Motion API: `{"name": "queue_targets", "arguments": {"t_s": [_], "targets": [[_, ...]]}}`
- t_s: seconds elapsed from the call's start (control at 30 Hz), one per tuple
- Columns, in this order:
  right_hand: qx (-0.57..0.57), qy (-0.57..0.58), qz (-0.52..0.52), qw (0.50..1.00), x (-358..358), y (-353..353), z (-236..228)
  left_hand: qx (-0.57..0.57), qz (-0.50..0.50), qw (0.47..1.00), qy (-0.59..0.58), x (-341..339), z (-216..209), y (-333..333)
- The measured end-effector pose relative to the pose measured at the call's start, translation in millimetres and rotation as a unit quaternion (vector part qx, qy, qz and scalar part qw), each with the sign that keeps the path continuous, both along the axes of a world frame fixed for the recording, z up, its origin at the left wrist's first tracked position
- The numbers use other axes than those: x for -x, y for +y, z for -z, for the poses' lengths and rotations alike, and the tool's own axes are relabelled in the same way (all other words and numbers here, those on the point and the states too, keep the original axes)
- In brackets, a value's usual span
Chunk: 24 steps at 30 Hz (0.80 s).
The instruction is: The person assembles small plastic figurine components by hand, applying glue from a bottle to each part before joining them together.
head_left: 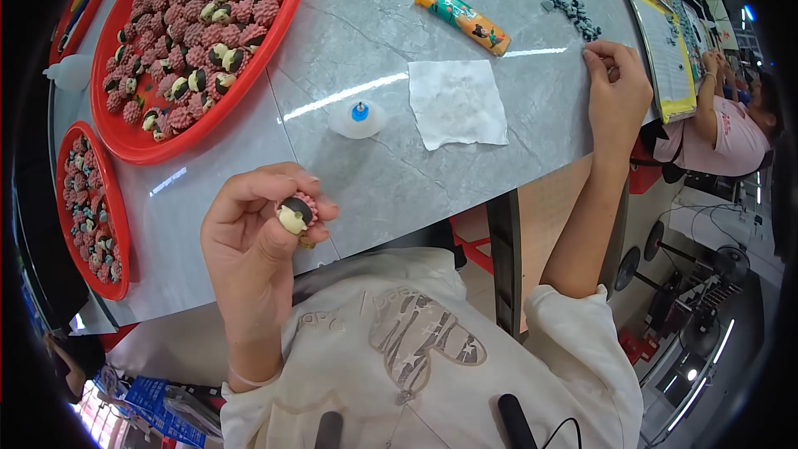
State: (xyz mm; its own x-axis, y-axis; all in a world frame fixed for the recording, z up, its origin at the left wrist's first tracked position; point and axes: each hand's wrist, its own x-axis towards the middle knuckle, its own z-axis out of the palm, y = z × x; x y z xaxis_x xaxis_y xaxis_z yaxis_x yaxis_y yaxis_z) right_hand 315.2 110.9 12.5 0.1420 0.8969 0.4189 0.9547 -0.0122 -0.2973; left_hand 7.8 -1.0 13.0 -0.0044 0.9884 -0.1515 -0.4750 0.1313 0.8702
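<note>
My left hand (253,233) is raised near the table's front edge, its thumb and fingers closed around a small figurine piece (296,213), pink and knobbly with a black band and a cream part. Out to the right, my right hand (619,87) rests at the table with thumb and forefinger pinched together; anything between the tips is too small to make out. Just beyond those fingertips lies a cluster of tiny dark grey-green parts (572,12). Between the hands are a crumpled white paper square (457,106) and a squeeze bottle (358,119) with a blue nozzle.
A large red tray (187,146) full of similar pink pieces fills the left, with a smaller red tray (121,262) nearer me. An orange and green tube-shaped package (462,19) lies farther back. Another person (719,129) sits at the right beside a yellow-edged tray (677,108).
</note>
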Motion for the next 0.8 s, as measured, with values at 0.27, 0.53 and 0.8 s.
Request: {"name": "queue_targets", "arguments": {"t_s": [0.27,0.53,0.8], "targets": [[0.022,0.483,-0.197,0.853,34.2,-33.5,-21.5,-0.007,0.013,0.999,-0.033,0.7,0.4,-3.1],[0.224,0.616,-0.348,0.67,89.4,-65.5,-33.4,0.0,0.065,0.996,-0.065,-21.3,-12.5,1.7],[0.228,0.599,-0.379,0.667,110.6,-77.3,-34.0,0.021,0.063,0.993,-0.099,-23.2,-10.5,-2.9]]}}
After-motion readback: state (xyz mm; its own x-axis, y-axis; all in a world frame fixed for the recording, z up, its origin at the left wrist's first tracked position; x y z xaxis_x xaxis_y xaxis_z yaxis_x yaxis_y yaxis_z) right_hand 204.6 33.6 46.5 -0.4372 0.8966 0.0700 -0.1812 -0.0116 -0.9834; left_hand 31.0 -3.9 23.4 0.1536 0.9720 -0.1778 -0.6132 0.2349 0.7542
